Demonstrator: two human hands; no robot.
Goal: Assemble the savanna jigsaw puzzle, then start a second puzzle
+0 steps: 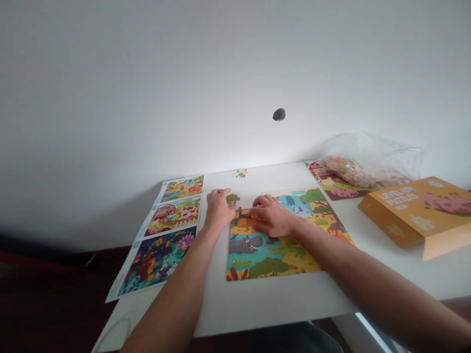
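A jigsaw puzzle (pixel 272 264) of jungle animals lies mostly joined on the white table, with a gap at its upper left. My left hand (pixel 219 211) is at that corner, fingers curled against a green-topped puzzle piece (pixel 232 198) just above the giraffe-patterned part. The piece's lower edge is close to the joined part; whether they interlock cannot be made out. My right hand (pixel 274 216) rests on the puzzle's upper middle, fingers apart and pointing left, covering some of the picture. A loose puzzle piece (pixel 240 173) lies farther back near the wall.
A picture sheet (pixel 162 235) with three scenes lies at left, overhanging the table edge. At right stand an orange puzzle box (pixel 415 206) and a clear plastic bag (pixel 371 159) of pieces on a farm-picture sheet (pixel 342 191). The wall (pixel 221 98) has a hole (pixel 278 114).
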